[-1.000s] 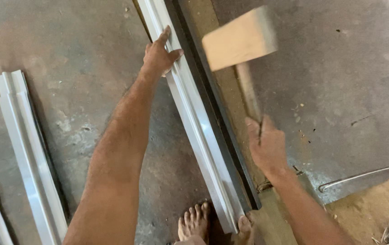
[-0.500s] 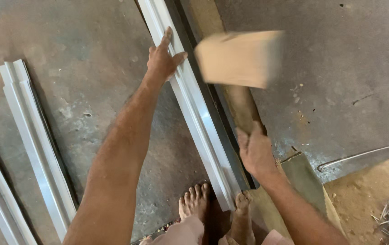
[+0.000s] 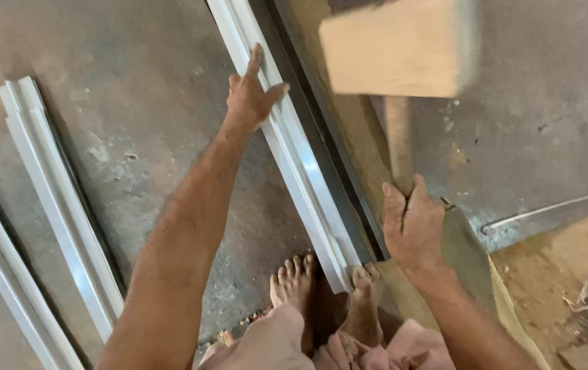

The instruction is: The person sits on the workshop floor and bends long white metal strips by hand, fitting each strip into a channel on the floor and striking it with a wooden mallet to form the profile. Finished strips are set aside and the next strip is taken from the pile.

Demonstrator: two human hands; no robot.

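Fingers of left hand splay on white profile; right hand grips mallet.

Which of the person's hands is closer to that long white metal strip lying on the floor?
The left. The left hand rests flat on the white strip, pressing it down. The right hand is off to the strip's right side, apart from it, gripping the wooden mallet by its handle.

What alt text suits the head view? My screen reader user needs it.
The right hand raises a wooden mallet while the left hand presses on a long white strip lying on the concrete floor.
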